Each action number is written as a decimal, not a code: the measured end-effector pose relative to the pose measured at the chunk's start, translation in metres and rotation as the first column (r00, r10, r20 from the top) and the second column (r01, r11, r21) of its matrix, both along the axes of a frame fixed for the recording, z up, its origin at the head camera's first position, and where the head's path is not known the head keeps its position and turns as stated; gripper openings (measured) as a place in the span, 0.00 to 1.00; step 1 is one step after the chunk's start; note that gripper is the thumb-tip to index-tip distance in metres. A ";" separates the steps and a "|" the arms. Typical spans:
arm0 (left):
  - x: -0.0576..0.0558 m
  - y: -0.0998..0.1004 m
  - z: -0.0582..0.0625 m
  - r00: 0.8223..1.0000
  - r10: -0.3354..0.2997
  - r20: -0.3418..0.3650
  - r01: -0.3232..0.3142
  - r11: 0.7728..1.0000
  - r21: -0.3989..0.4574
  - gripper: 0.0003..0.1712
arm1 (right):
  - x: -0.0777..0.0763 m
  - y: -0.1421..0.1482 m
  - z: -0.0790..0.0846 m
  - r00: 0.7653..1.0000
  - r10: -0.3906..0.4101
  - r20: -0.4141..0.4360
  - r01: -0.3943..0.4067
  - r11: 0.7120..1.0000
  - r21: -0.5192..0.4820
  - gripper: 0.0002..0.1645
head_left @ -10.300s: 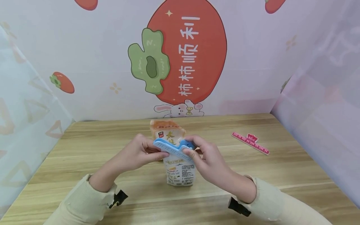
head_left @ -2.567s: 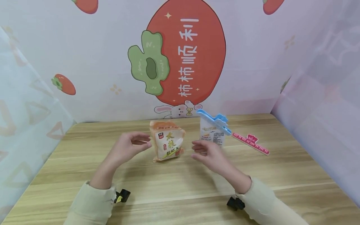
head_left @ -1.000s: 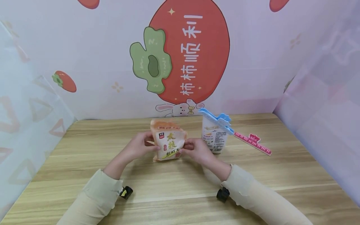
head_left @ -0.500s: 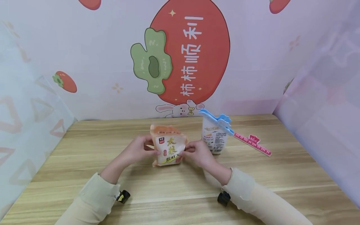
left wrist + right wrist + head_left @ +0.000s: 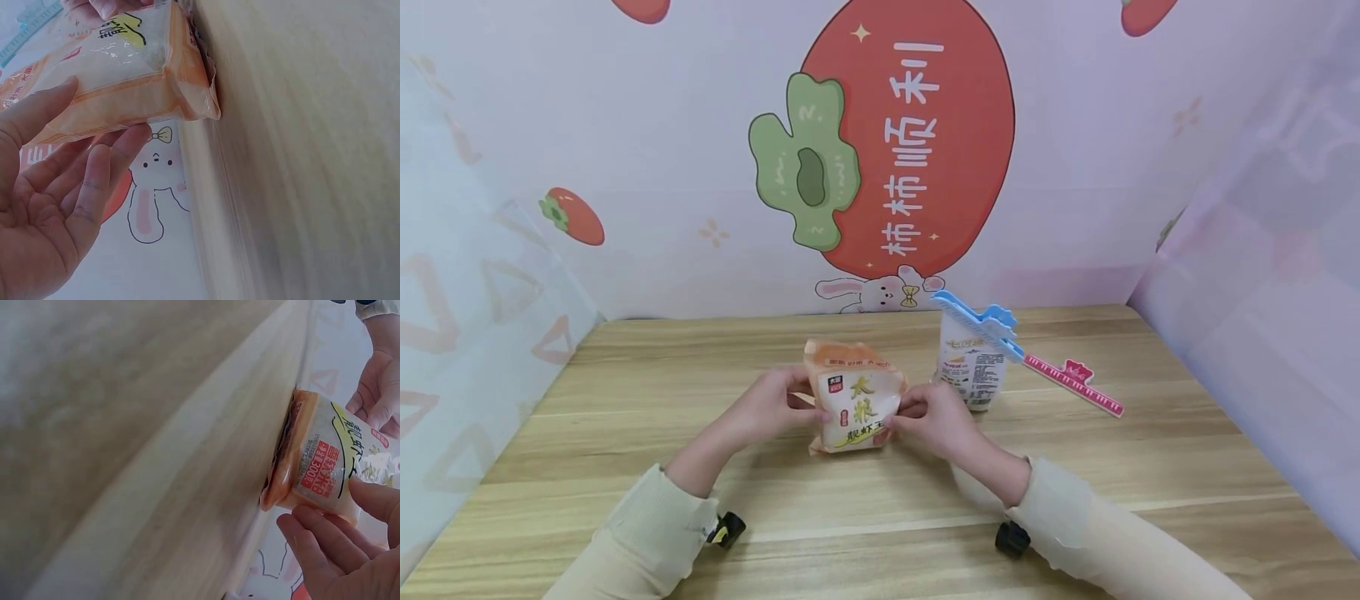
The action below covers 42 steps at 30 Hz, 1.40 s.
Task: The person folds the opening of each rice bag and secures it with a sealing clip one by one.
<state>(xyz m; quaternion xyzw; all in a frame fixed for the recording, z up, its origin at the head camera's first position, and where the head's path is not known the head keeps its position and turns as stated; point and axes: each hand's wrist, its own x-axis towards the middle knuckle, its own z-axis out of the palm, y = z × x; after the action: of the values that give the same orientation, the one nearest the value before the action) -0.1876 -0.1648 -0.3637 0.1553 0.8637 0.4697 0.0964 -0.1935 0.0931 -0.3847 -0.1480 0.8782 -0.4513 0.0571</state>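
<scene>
Upright at the middle of the table stands a small orange-and-white rice bag (image 5: pixel 859 396), sealed at its crinkled orange top. My left hand (image 5: pixel 771 408) holds its left side, the thumb on the front and the other fingers behind. From the right, my right hand (image 5: pixel 942 421) pinches the lower side of the same bag. In the left wrist view the left thumb presses the face of the bag (image 5: pixel 119 69), with fingers beneath it. The right wrist view has the bag's bottom end (image 5: pixel 312 462) close to the tabletop, between both hands.
A white printed bag (image 5: pixel 973 371) stands just behind my right hand, with a long blue sealing clip (image 5: pixel 973 319) across its top. Beside it lies a pink sealing clip (image 5: pixel 1075 383) on the wooden table (image 5: pixel 865 533). A printed cloth backdrop (image 5: pixel 685 167) rises behind.
Earlier both hands held the blue clip on the white bag; that bag now stands at the right, clipped. The hands took hold of the rice bag, which has shifted slightly toward me.
</scene>
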 end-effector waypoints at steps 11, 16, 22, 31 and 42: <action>0.007 0.007 0.000 0.998 -0.056 0.032 0.056 0.998 0.005 0.21 | 0.012 0.011 -0.002 1.000 0.011 0.029 -0.011 1.000 0.009 0.06; 0.010 0.011 -0.002 0.996 -0.074 0.041 0.073 0.997 0.009 0.19 | 0.020 0.017 -0.003 0.999 0.023 0.043 -0.022 1.000 -0.017 0.06; 0.017 0.018 0.001 0.994 -0.096 0.054 0.097 0.995 -0.011 0.20 | 0.032 0.025 -0.003 0.999 0.023 0.030 -0.023 1.000 -0.006 0.06; 0.022 0.028 0.002 0.989 -0.134 0.066 0.135 0.991 -0.008 0.16 | 0.044 0.039 0.000 0.999 0.048 0.014 -0.048 0.999 -0.002 0.06; 0.026 0.037 0.004 0.985 -0.160 0.065 0.161 0.987 -0.001 0.16 | 0.051 0.048 0.001 0.998 0.066 -0.022 -0.065 0.998 0.015 0.04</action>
<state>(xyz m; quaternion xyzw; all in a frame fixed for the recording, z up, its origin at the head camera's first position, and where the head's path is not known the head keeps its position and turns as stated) -0.1615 -0.1278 -0.3598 0.2087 0.8464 0.4623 0.1623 -0.1422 0.1414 -0.3839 -0.1812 0.8767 -0.4412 0.0633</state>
